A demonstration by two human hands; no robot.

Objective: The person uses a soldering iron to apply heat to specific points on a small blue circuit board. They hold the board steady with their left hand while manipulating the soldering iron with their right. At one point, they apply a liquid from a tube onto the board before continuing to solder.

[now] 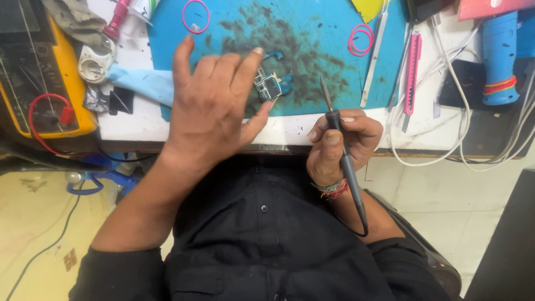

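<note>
My left hand (214, 103) is raised over the near edge of the blue work mat (312, 33), fingers spread, its thumb tip close to a small circuit board (269, 86) lying on the mat; whether it touches the board is unclear. My right hand (341, 142) grips a black soldering iron (341, 142) like a pen, its metal tip (325, 92) pointing up toward the mat, just right of the board. The iron's cord runs down past my wrist, which wears a coloured thread band.
A yellow multimeter (44, 72) with a red lead sits at left. Pink rubber bands (195, 15), a metal ruler (374, 56), a pink cutter knife (412, 72), white cables (446, 150) and a blue tool (500, 56) lie around the mat. Dark stains cover the mat's middle.
</note>
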